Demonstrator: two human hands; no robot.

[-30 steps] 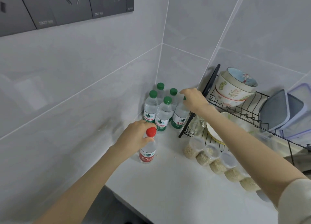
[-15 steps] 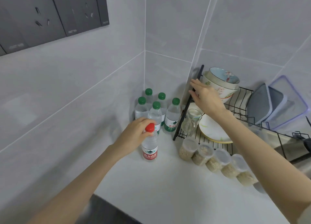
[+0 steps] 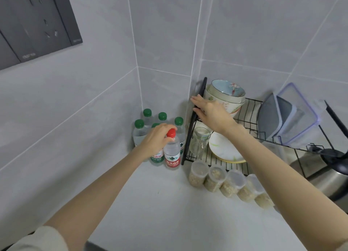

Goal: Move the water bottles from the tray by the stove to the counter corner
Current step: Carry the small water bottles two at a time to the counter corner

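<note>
My left fingers [image 3: 166,127] are curled round the neck of the red-capped bottle [image 3: 172,152], clamped on it just under the cap. The bottle stands upright on the bench [image 3: 160,203], just beside the green-capped bottles [image 3: 140,134] packed into the tiled corner [image 3: 141,100]. It looks full, so I judge it fairly heavy for its size, thin-walled and a little slick. The stiff neck is the sound place to hold, since the belly would dent. My left hand [image 3: 156,139] comes at it from above, forearm stretched out. My right hand [image 3: 211,113] lies with fingers nearly straight against the black end post of the dish rack [image 3: 192,137], holding nothing.
</note>
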